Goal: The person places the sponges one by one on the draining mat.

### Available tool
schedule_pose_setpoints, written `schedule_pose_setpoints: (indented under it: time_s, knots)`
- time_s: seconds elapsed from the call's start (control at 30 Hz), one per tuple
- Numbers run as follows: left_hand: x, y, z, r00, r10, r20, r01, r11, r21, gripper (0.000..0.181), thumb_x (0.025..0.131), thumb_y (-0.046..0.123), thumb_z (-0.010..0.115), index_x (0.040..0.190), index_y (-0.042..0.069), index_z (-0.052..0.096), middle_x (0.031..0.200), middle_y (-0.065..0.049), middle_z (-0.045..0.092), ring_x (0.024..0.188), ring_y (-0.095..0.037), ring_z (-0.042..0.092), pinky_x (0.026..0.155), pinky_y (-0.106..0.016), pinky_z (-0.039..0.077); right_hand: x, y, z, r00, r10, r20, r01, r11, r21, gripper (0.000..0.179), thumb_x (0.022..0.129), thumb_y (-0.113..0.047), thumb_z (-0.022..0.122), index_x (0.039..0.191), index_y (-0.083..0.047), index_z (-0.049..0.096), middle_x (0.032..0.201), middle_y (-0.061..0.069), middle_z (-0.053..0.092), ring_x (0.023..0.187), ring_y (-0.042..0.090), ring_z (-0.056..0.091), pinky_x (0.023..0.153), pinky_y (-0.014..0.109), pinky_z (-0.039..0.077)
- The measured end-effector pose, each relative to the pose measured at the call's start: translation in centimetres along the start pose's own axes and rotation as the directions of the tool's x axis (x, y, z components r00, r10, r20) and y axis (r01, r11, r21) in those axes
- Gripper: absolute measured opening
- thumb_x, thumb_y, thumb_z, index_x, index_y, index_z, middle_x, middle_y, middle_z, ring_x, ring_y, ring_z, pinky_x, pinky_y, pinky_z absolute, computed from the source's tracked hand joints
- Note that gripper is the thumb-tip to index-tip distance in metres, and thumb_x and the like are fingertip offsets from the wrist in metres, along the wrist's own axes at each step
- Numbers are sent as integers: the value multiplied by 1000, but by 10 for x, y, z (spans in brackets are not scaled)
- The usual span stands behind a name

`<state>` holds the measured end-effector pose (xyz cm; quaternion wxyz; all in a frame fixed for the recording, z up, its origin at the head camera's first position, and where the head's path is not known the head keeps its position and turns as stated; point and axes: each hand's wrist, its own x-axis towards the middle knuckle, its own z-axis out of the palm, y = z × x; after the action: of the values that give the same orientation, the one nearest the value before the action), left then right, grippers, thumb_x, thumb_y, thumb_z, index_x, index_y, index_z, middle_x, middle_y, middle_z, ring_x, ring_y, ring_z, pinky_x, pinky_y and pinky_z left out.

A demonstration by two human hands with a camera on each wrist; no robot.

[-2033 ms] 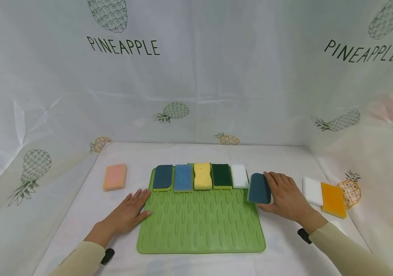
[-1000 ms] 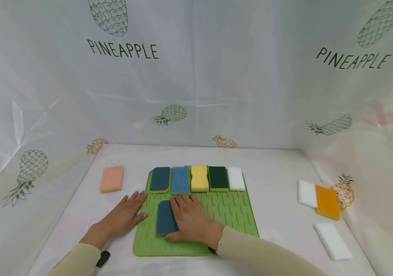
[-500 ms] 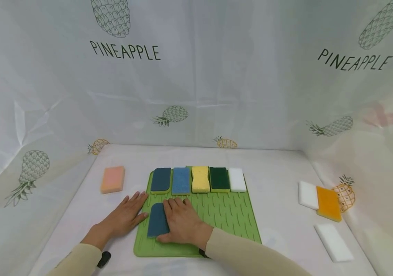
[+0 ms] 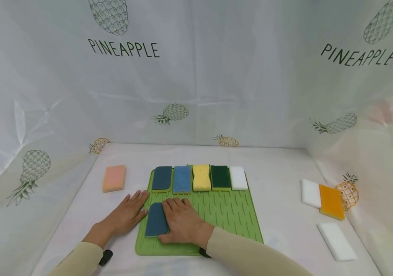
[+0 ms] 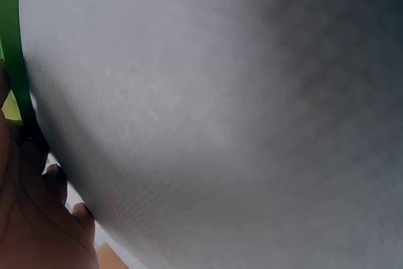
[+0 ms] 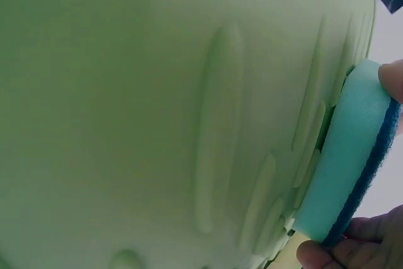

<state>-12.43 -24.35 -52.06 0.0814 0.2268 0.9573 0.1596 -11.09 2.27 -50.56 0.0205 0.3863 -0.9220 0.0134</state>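
My right hand (image 4: 184, 223) grips a sponge (image 4: 156, 220) with a dark blue scouring top over the lower left of the green ridged mat (image 4: 224, 222). Its light turquoise foam side (image 6: 347, 149) shows in the right wrist view, pinched between thumb and fingers, with the lower face down at the mat's ridges. My left hand (image 4: 122, 215) lies flat with fingers spread at the mat's left edge. Along the mat's back edge several sponges stand in a row: a dark blue one (image 4: 162, 178), a lighter blue (image 4: 182, 179), a yellow wavy-sided (image 4: 201, 178), a dark green (image 4: 221, 177) and a white (image 4: 239, 178).
A pink sponge (image 4: 114, 178) lies on the white tablecloth left of the mat. To the right are a white sponge (image 4: 310, 193), an orange one (image 4: 331, 202) touching it, and another white one (image 4: 336, 241) nearer the front. A pineapple-print sheet (image 4: 251, 84) rises behind.
The right hand has carried the dark blue sponge from the mat's right edge across to its lower left, shifting slightly further left lately. The left hand has stayed in place.
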Motion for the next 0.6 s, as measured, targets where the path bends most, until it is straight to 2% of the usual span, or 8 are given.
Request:
schedule_pose_setpoints:
  time_s: [0.2,0.43,0.6]
  knots:
    - [-1,4,-3,999,24,-28,-25,1000,-14,66,112,34,53,164,1,33,168,-19,38,157,-45,31,124,-69,24,1,-2,-2,1000,2,27,-2,1000,0,106,89,-83,56,160,-6,42,157,8,52,142,22,51,108,43,49]
    - [-1,-1,4,995,58,-80,-59,998,-6,66,112,38,52,163,1,35,165,-22,42,153,-49,35,120,-72,27,3,-2,-2,1000,2,23,-2,1000,7,106,89,-84,55,161,-8,41,157,7,52,142,22,51,108,44,49]
    - [0,2,1,998,32,-44,-32,999,0,65,112,34,53,164,2,34,168,-20,39,156,-47,32,123,-70,25,3,-1,0,1000,1,18,-2,1000,10,105,88,-84,55,160,-9,42,156,6,53,142,21,51,107,43,49]
